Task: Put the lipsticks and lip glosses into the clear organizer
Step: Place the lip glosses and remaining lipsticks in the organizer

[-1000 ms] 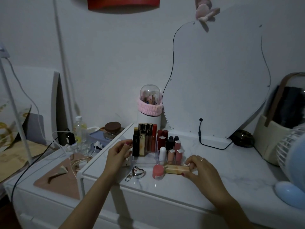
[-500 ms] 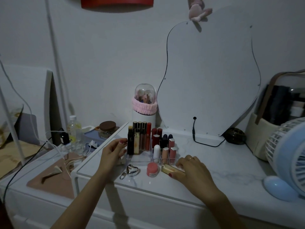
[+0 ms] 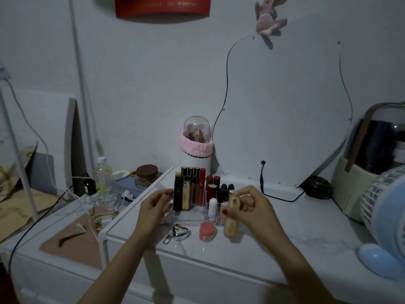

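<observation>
head view, the only one. landmark: clear organizer [image 3: 192, 218] on the white marble surface [image 3: 295, 233], in front of the curvy mirror [image 3: 282, 110].

progress: looks mostly done. organizer already holds a row of tall lip glosses [image 3: 190, 188] at its back left, dark red lipsticks [image 3: 213, 184] and black ones behind on its right side, plus a white tube [image 3: 212, 206] and pinkish ones in its front right slots. left to place, as far as i can judge: the one tube in hand. a small pink jar [image 3: 206, 231] stands just in front of the organizer and a silver heart keyring [image 3: 178, 233] lies in front of its left part; neither looks like a lipstick, may stay out.

right hand [image 3: 252, 207] sits at the organizer's front right corner, fingers [image 3: 237, 212] curled, pinching a beige-gold lip gloss [image 3: 231, 220]. tube is roughly upright, slightly tilted, blurred; its lower end is near or on the surface just right of the pink jar, cannot tell which. not yet in a slot.

left hand [image 3: 154, 210] is at the organizer's left edge, fingers loosely curled round that side wall, looks like steadying it; exact contact is hard to see.

next judged: lift tube over the front right slots, drop it in a free one.
</observation>
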